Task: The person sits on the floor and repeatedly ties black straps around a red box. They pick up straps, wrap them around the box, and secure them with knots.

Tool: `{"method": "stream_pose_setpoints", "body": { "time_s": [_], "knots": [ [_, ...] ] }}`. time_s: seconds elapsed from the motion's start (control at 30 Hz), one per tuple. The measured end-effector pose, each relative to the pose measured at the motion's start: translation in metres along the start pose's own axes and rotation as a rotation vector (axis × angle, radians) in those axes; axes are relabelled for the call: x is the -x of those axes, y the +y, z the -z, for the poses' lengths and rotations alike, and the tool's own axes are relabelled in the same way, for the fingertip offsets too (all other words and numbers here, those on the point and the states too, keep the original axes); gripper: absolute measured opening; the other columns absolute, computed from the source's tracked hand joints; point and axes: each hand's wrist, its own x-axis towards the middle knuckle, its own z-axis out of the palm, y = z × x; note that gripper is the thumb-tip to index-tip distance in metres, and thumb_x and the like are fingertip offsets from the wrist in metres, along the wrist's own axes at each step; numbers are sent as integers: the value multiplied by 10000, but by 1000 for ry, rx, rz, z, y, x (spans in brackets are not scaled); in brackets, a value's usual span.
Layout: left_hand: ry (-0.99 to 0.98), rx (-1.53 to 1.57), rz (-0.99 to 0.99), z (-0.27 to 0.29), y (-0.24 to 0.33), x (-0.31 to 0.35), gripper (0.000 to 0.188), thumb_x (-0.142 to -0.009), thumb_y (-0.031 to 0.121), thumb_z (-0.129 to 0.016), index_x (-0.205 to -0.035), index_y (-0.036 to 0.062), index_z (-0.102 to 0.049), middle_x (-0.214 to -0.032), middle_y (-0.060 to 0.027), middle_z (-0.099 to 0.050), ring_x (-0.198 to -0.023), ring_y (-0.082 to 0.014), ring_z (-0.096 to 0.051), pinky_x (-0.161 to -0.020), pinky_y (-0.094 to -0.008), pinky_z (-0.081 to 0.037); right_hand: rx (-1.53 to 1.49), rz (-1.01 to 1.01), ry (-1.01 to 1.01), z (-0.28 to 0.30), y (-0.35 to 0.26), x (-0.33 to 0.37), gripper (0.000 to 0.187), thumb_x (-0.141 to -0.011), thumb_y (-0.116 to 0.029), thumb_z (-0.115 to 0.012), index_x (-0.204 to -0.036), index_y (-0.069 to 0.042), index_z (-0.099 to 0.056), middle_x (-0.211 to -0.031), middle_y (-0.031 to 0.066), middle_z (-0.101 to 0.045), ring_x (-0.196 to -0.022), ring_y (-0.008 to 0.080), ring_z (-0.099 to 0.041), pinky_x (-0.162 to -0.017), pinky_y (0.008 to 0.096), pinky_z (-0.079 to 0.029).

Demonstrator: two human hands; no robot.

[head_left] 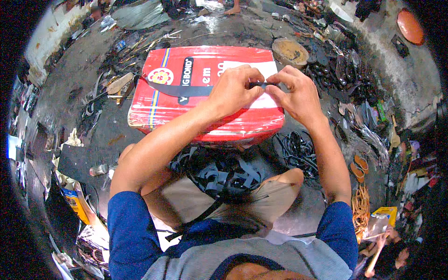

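Observation:
A red box [186,125], wrapped in shiny clear plastic, stands on the floor in front of my crossed legs. Across its top lies a flat black strip [186,90], its wide free end stretching to the left. My left hand [233,87] pinches this strip between thumb and fingers, above the box's right half. Close beside it, my right hand [299,95] grips the strip's narrow right end between thumb and fingertip. Fine detail between the two pinches is partly hidden by the fingers. A tangled heap of black straps [228,175] rests in my lap.
A round wooden block [290,51] sits beyond the box's far right corner. Black cords [298,151] lie coiled right of my lap, with brown sandals [359,168] and orange-brown strips [360,210] farther right. Scraps litter the floor. Another person's arm [377,252] shows at lower right.

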Motion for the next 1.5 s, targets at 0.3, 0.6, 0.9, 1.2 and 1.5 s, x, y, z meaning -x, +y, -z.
{"method": "stream_pose_setpoints", "body": {
  "time_s": [0.3,0.6,0.9,1.2,1.5],
  "knots": [
    [-8,-83,-35,-5,-3,-5,182,-840,179,-709,-943,38,-763,-842,-136,-644,-792,-294,-662,-727,-419,-526,-35,84,-40,6,9,3,207,-876,-261,-736,-1006,-101,-756,-967,108,-640,-901,324,-675,-790,439,-560],
    [-24,78,73,-3,-1,-4,182,-769,123,-823,-920,35,-776,-832,-86,-675,-712,-186,-667,-648,-330,-531,-230,151,-47,2,26,3,196,-882,-222,-744,-956,-42,-771,-944,130,-609,-853,297,-655,-749,411,-532],
    [-20,55,108,-5,0,-4,148,-798,131,-815,-917,49,-786,-843,-75,-703,-725,-168,-662,-664,-318,-528,-317,25,67,-11,29,11,208,-811,-212,-812,-955,-63,-800,-874,84,-600,-786,213,-614,-671,351,-504],
    [-13,27,72,-7,-1,-6,99,-798,126,-784,-849,42,-777,-823,-87,-702,-728,-180,-675,-660,-322,-525,-743,-452,200,-58,30,14,149,-739,-149,-794,-822,-71,-699,-711,-3,-551,-676,119,-550,-592,313,-455],
    [-196,-37,54,4,13,-32,164,-802,141,-720,-808,-21,-746,-765,-155,-684,-685,-262,-681,-642,-389,-539,-967,-626,247,-57,17,16,249,-814,-116,-802,-914,-73,-578,-698,-32,-543,-638,64,-493,-536,273,-406]
  ]
}}
